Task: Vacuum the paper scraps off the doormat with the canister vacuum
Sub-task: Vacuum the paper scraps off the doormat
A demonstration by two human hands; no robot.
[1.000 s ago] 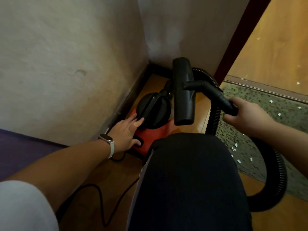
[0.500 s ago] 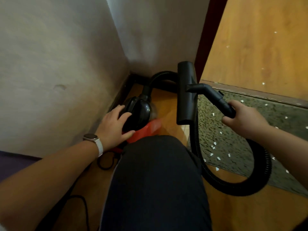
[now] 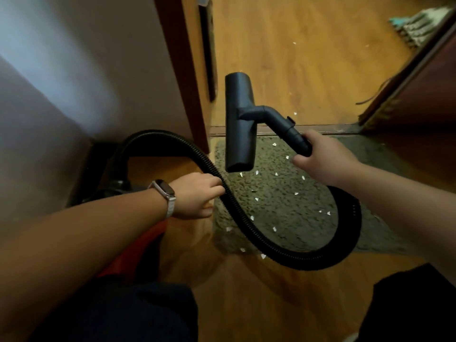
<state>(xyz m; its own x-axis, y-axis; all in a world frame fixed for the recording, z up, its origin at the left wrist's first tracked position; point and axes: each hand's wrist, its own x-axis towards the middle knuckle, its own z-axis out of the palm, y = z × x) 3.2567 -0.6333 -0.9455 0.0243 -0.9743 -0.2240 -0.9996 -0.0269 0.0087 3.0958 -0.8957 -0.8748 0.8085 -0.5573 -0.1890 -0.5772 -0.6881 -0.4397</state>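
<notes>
my right hand (image 3: 323, 159) sits at two o'clock, closed around the black plastic wand handle (image 3: 294, 137), and the long black floor nozzle (image 3: 239, 122) hangs off its far end toward twelve, raised above the far left part of the shaggy grey-green doormat (image 3: 283, 211). small white paper scraps (image 3: 296, 193) lie scattered on the mat, a few beyond it on the wooden floor (image 3: 308, 58). my left hand (image 3: 197, 193) at nine o'clock grips the black ribbed hose (image 3: 232, 201), which arches back to the red and black canister vacuum (image 3: 128, 257) at eight o'clock by the pale wall (image 3: 74, 70), and loops forward across the mat's near edge round to the handle.
</notes>
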